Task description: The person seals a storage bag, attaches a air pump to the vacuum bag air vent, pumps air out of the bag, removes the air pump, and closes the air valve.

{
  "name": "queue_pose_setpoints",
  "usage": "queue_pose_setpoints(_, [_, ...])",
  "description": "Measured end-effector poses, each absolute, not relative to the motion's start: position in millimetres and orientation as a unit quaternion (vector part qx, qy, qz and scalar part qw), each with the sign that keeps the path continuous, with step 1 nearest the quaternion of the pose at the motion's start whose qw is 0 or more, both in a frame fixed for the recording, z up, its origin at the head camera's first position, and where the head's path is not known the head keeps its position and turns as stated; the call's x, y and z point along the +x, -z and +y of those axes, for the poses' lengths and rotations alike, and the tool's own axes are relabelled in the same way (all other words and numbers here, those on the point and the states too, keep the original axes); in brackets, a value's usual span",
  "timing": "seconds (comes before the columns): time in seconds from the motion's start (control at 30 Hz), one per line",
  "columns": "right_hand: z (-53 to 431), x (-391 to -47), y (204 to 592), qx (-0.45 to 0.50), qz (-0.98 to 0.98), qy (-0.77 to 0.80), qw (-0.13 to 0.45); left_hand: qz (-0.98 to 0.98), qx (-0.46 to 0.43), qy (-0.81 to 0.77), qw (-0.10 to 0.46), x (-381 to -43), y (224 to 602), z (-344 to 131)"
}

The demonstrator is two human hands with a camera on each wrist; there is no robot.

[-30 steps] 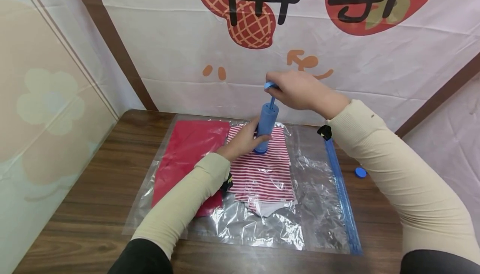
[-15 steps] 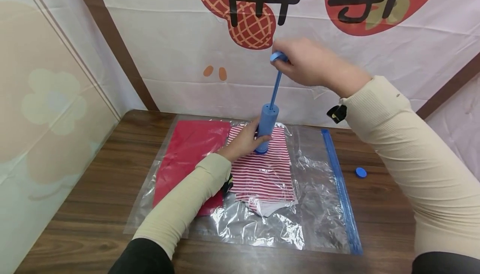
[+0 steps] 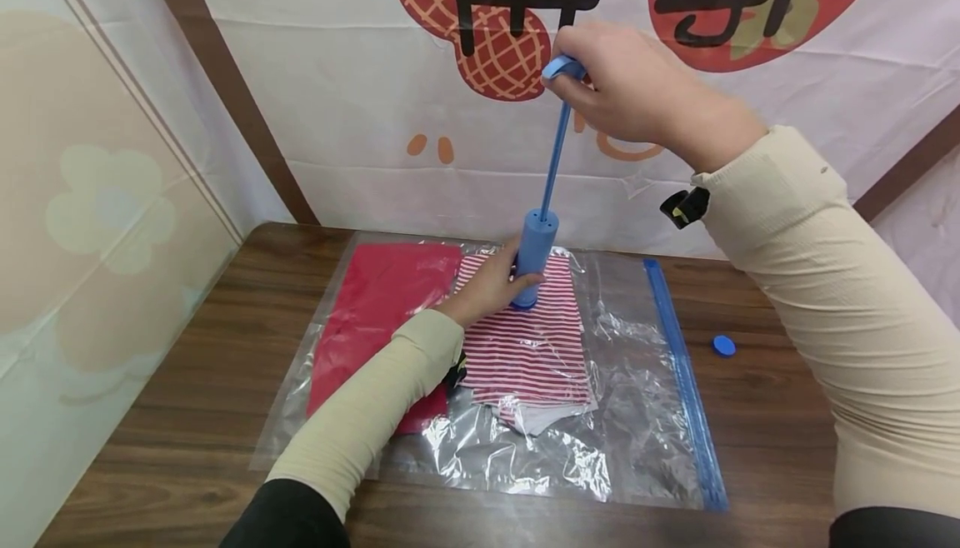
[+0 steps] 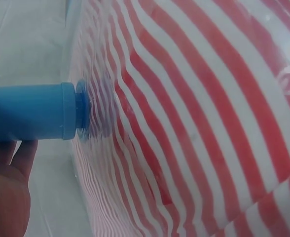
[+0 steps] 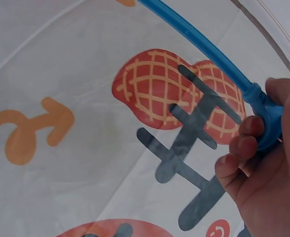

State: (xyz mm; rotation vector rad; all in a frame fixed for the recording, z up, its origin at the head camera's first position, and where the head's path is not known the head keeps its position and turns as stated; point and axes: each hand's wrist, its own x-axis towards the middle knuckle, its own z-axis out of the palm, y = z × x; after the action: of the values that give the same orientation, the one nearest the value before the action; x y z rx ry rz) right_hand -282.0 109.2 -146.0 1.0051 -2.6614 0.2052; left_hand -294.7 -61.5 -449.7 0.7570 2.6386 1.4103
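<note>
Nearest, the clear bag (image 3: 637, 415) lies flat on the table (image 3: 172, 415). On it, above the striped cloth (image 3: 532, 356), the pump (image 3: 536, 244) stands slightly tilted, the left hand (image 3: 487, 283) wrapped round its barrel, unmoved. Beyond, the right hand (image 3: 630, 86), clasping the handle (image 3: 566, 67), has risen, drawing the rod (image 3: 556, 161) well out: apparently an upstroke nearing its top.

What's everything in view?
wood-grain table: 1, brown, underneath
printed cloth backdrop: 1, pale, behind table
flat plastic bag: 1, clear, blue-edged, on table
flat fabric: 1, red, inside bag, left
striped fabric: 1, red-white, inside bag, centre
cylindrical hand pump: 1, blue, standing on bag
round cap: 1, blue, right of bag
wrist devices: 2, black, on wrists
sleeves: 2, cream, on forearms
left hand: 1, on pump barrel
right hand: 1, on pump handle
</note>
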Motion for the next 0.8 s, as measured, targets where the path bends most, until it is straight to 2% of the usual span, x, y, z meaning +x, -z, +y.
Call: queue_pose_setpoints(0.8, [108,-288,169,0.355,-0.913,-0.094,0.176,0.857,0.235,-0.457,0.036,-299,453,-60])
